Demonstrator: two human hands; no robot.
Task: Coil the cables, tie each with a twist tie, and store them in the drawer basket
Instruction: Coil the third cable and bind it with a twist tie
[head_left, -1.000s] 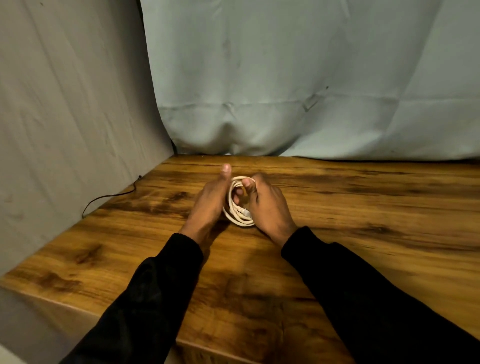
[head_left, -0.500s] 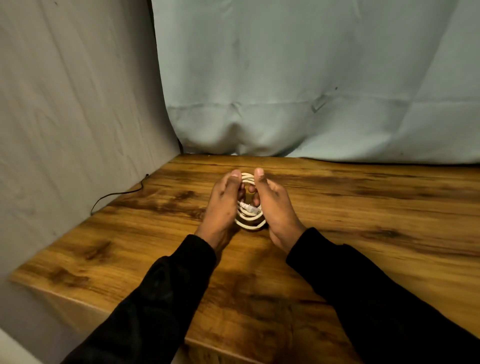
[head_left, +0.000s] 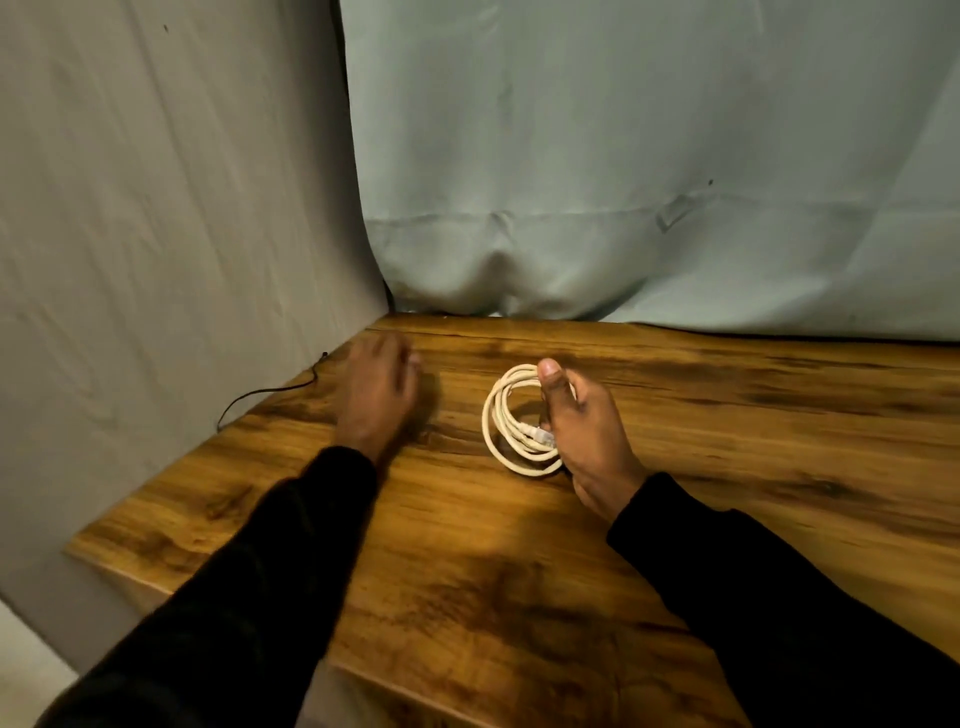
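A white cable (head_left: 501, 421) is wound into a small coil, standing on edge on the wooden table (head_left: 727, 441). My right hand (head_left: 584, 426) grips the coil's right side, thumb laid over its top, and a white plug end shows against the palm. My left hand (head_left: 376, 395) is apart from the coil, out to the left near the table's back left corner, blurred, fingers extended over the wood and holding nothing. A thin black wire (head_left: 270, 387) lies on the table edge just left of that hand. No drawer basket is in view.
A grey cloth wall (head_left: 156, 234) stands along the table's left side and a pale green cloth (head_left: 623, 182) hangs behind it. The table's front edge runs diagonally at the lower left.
My left hand has let go of the coil and moved left toward the back corner. My right hand keeps hold of the coil alone. The view has shifted left.
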